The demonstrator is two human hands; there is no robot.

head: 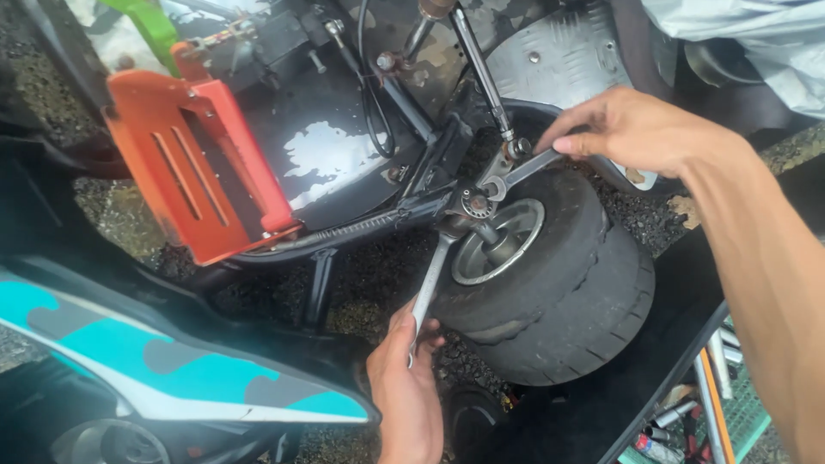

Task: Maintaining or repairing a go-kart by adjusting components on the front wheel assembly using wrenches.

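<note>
**Two hands working two wrenches at a small wheel hub**

Two bare hands are holding separate silver metal wrenches against the hub of a small black rubber tyre (550,301) mounted on a silver metal rim (507,245). The left hand (406,387) is reaching up from the bottom edge of the view; its fingers are wrapped closed around the lower end of a long silver combination wrench (430,288), whose upper end is meeting the fastener area at the axle (474,204), just left of the rim. The right hand (632,129) is coming in from the right side, its forearm running down the right edge; thumb and fingers are pinching the outer end of a shorter silver wrench (524,167), which is sloping down and left toward the same axle. Whether either wrench head is fully seated on a nut cannot be told.

A thin chrome steering rod (481,73) is descending from the top to a joint just above the shorter wrench. The wheel is sitting at the end of a black tubular steel frame (361,228), which is lying over dark gravel ground (369,283). An orange slotted sheet-metal bracket (193,163) is standing at upper left, well apart from both hands. A teal, black and white patterned body panel (155,361) is crossing the lower left corner. Assorted hand tools in a green tray (730,412) are showing at lower right, near the right forearm.
</note>
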